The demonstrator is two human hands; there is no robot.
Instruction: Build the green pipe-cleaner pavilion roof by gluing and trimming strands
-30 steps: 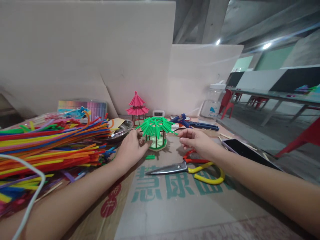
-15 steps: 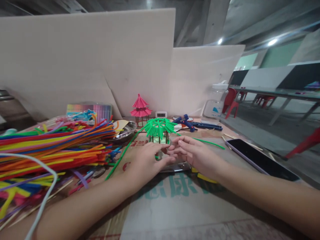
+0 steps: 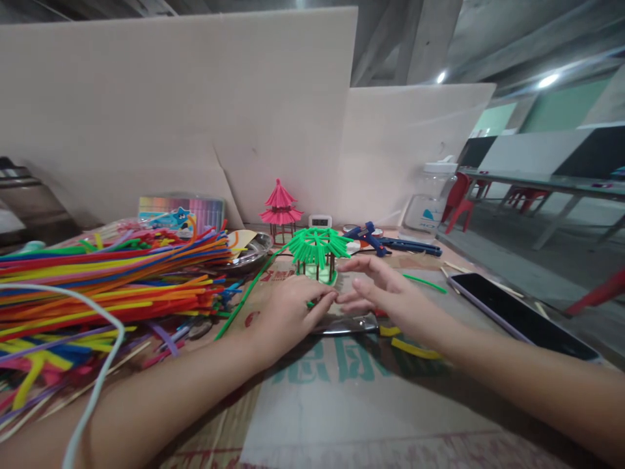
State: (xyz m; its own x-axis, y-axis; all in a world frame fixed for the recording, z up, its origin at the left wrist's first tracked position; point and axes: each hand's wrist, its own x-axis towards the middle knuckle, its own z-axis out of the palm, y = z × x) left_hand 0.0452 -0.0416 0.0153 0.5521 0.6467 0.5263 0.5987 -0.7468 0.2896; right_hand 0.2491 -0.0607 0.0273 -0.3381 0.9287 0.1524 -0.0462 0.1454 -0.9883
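Pipe cleaners (image 3: 122,264) lie left on the tabletop (image 3: 361,410), the phone (image 3: 517,312) right. Scissors (image 3: 354,325) lie before the near pavilion (image 3: 318,246); the far pavilion (image 3: 280,203) stands behind it, slightly left.

I'm in a craft workshop: pipe cleaners (image 3: 107,273), a glue gun (image 3: 365,238) and a small green pavilion (image 3: 318,246) before me, bare concrete beams (image 3: 530,49) overhead, and beyond, rather blurred, what look like red chairs (image 3: 458,200) by a long table (image 3: 547,180)

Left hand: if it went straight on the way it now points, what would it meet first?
Probably the right hand, which is just ahead of the left hand in the picture; the depth between them is unclear, so it might pass by.
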